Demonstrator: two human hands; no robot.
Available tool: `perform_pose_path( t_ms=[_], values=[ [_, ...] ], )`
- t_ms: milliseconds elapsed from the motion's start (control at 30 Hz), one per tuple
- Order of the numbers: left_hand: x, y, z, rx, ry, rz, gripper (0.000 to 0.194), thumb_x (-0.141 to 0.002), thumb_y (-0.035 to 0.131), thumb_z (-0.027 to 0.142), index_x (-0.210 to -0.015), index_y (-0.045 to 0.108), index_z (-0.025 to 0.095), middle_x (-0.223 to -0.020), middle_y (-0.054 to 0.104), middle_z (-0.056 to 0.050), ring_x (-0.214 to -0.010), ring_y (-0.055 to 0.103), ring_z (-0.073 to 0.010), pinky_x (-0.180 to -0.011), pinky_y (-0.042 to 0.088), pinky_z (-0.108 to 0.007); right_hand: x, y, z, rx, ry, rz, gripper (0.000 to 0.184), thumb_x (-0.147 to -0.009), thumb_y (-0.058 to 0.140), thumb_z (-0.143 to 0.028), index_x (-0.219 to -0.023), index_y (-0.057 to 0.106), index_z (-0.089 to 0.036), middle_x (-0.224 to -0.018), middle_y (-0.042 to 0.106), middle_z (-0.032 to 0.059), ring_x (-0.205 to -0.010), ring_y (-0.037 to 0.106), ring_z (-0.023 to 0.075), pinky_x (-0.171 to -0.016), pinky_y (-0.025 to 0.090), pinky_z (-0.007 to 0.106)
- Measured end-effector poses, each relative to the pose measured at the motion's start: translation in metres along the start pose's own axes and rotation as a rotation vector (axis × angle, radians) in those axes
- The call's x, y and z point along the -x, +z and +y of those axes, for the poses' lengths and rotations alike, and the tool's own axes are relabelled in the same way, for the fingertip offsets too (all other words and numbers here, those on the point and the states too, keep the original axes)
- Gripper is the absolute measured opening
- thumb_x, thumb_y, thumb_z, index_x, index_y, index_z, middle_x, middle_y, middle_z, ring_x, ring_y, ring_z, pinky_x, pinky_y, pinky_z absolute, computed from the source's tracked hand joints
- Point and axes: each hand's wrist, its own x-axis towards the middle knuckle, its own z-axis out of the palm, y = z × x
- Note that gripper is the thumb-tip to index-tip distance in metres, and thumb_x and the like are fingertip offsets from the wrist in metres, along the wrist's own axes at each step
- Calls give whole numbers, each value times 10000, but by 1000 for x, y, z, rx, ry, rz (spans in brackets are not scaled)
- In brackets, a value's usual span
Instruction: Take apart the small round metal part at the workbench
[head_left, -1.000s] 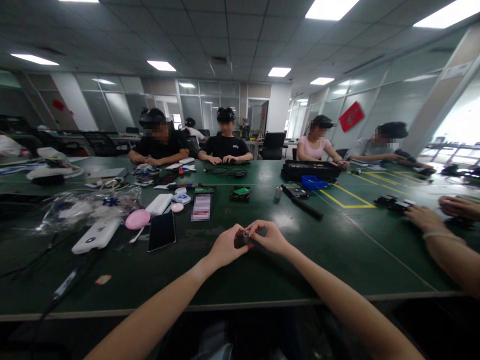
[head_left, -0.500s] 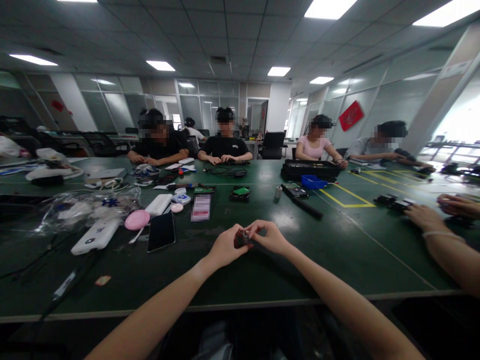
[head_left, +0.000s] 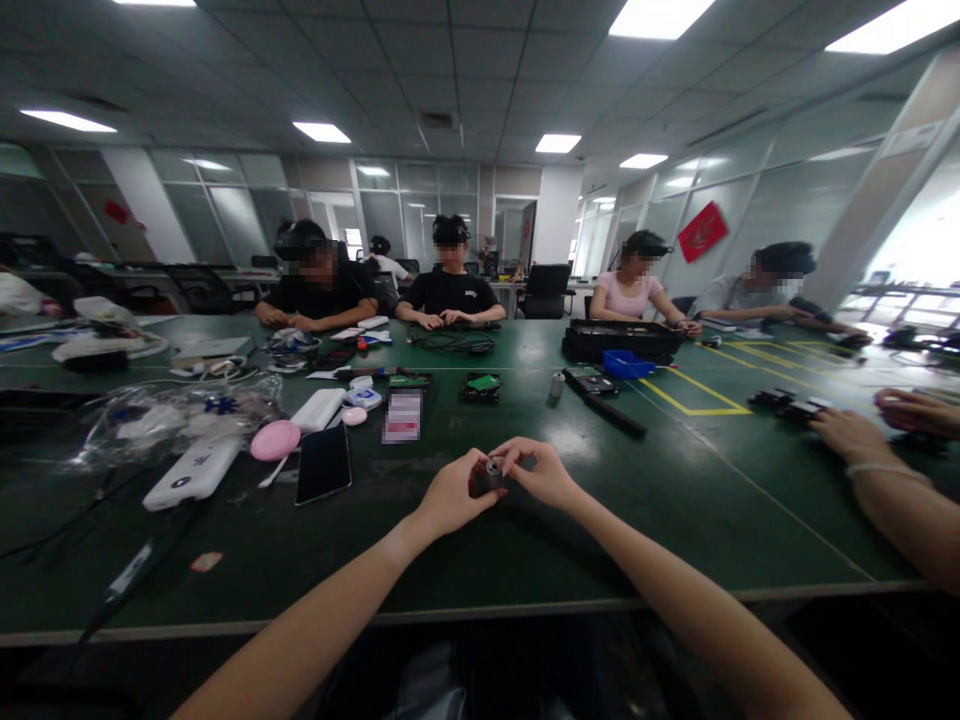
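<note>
A small grey metal cylinder with a ring-shaped end [head_left: 493, 468] sits between my hands, just over the near middle of the table. My left hand [head_left: 454, 492] curls round it, thumb below and fingers above. From the other side my right hand [head_left: 541, 473] pinches its upper edge with thumb and index finger. My fingers cover much of it, so its exact kind cannot be made out. Farther forward a silver cylinder [head_left: 556, 385] stands upright beside an opened hard drive [head_left: 590, 380]. Straight ahead lies a black part with a green circuit board [head_left: 481, 386].
To the left lie a dark phone [head_left: 323, 465], a pink round lid [head_left: 275, 440], a white power bank [head_left: 193, 472] and plastic bags. A black bar [head_left: 613, 414] and blue tray [head_left: 628, 364] are at the right. A co-worker's hands [head_left: 851, 437] work at far right; other people sit opposite.
The ring-shaped end of the metal cylinder now shows more plainly between my fingers. My right fingers have shifted slightly at its edge; my left hand has barely moved.
</note>
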Motion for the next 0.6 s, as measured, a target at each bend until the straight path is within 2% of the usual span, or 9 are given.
perform_pose_path(
  t_ms=[100,200,267,333,433,600],
  values=[
    [0,0,1,15,-7,-6,307,-742,686,381,-949,536,209,-825,623,6,-640,560,-144,-579,418,-238,-3,-3,3,42,46,103,161,-785,573,-152,-635,630,-158,-904,691,73,-839,646,170,-692,471,268],
    [0,0,1,13,-14,-6,298,-742,684,378,-939,537,211,-841,626,3,-646,561,-145,-582,417,-238,-4,-8,12,159,155,171,163,-774,563,-161,-621,621,-158,-883,702,74,-757,639,159,-625,452,247],
    [0,0,1,2,-13,-6,300,-742,683,383,-940,539,210,-845,625,-1,-653,562,-148,-587,419,-240,-3,-11,19,270,244,107,134,-756,561,-147,-649,641,-164,-838,708,55,-678,620,143,-584,435,234],
    [0,0,1,-9,-11,-7,304,-742,682,386,-945,539,209,-840,622,-3,-658,563,-152,-589,419,-242,-1,-13,25,380,318,-27,134,-731,561,-116,-690,673,-176,-758,703,23,-615,592,130,-564,421,225],
    [0,0,1,-25,-12,-3,305,-740,683,387,-942,539,209,-821,615,-2,-656,561,-157,-584,416,-244,2,-14,29,475,366,-168,171,-708,571,-93,-727,705,-198,-724,692,-3,-601,575,121,-571,418,217],
    [0,-1,2,-26,-5,-8,312,-738,682,396,-945,543,210,-832,618,-6,-672,568,-164,-591,418,-247,2,-12,27,513,356,-197,162,-730,586,-119,-765,715,-211,-808,697,-1,-622,577,118,-586,426,215]
  ],
)
